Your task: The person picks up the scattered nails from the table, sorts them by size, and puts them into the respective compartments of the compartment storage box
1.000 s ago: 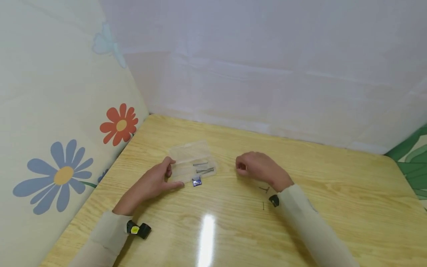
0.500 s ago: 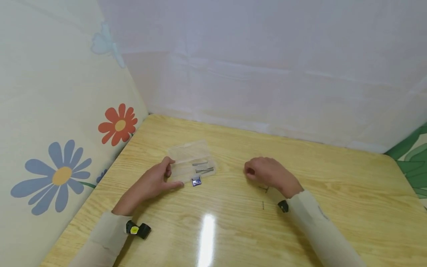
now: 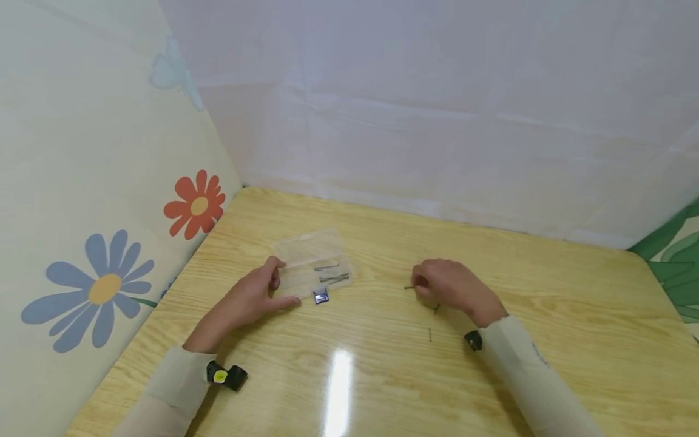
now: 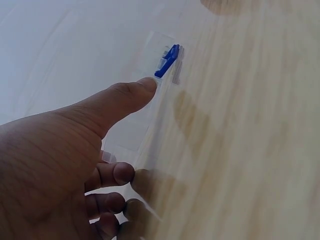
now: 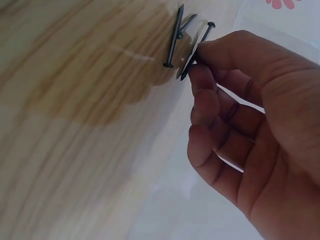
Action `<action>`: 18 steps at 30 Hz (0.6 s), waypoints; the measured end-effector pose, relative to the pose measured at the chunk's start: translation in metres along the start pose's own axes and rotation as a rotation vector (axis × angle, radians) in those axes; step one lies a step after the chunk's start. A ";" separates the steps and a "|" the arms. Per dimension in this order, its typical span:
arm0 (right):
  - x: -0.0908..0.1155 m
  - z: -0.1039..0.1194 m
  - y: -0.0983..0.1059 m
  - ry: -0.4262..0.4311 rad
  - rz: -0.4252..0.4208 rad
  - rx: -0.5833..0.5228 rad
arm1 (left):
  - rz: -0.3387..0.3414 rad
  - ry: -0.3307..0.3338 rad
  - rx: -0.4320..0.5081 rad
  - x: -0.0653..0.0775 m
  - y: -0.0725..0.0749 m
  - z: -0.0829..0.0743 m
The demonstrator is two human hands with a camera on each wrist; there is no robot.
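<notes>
My left hand grips the left end of a clear plastic box, its thumb along the front edge and the fingers curled at the side. The box lies with its lid raised, and several nails rest inside. A blue latch sits on its front edge, beyond the thumb in the left wrist view. To the right, my right hand pinches a nail between thumb and index finger, close over the table. Beside it on the tabletop lie a dark nail and another nail, partly covered.
One more thin nail lies nearer the front of the wooden table. A white cloth backdrop rises behind the table, and a flower-printed sheet borders its left side.
My right hand has shifted right, away from the box, to the nails on the table. A nail now sticks out from its fingertips. My left hand and the box have stayed put.
</notes>
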State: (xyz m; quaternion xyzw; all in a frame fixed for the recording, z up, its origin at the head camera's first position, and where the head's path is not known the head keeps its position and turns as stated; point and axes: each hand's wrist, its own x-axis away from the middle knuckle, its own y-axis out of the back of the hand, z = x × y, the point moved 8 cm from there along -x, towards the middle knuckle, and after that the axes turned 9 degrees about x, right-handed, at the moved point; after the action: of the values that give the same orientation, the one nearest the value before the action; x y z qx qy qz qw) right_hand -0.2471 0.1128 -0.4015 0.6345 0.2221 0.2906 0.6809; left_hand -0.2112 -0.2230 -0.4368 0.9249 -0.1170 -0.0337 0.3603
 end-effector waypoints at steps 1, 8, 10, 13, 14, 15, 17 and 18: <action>0.000 -0.001 0.000 -0.005 0.007 -0.008 | 0.001 -0.004 0.001 0.000 0.000 0.000; -0.001 -0.003 -0.002 -0.037 0.033 -0.009 | -0.003 -0.002 -0.007 0.001 -0.001 0.001; -0.001 -0.003 -0.003 -0.036 0.037 -0.008 | -0.007 0.003 -0.011 0.001 -0.001 0.001; -0.003 -0.003 -0.005 -0.034 0.043 -0.001 | -0.008 -0.001 -0.015 0.001 0.000 0.000; -0.003 -0.003 -0.005 -0.033 0.044 0.005 | -0.008 -0.002 -0.015 0.000 0.000 0.000; -0.004 -0.003 -0.006 -0.032 0.044 0.010 | -0.008 -0.002 -0.015 0.000 0.000 0.000; -0.005 -0.004 -0.006 -0.033 0.045 0.022 | -0.006 -0.005 -0.013 0.000 0.000 0.000; -0.005 -0.004 -0.006 -0.033 0.045 0.026 | -0.005 -0.005 -0.012 0.000 0.000 0.000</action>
State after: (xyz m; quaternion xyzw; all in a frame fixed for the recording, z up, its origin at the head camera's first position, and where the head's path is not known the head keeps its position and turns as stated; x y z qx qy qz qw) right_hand -0.2528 0.1117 -0.4085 0.6528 0.2003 0.2926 0.6694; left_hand -0.2109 -0.2230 -0.4368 0.9229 -0.1154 -0.0376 0.3655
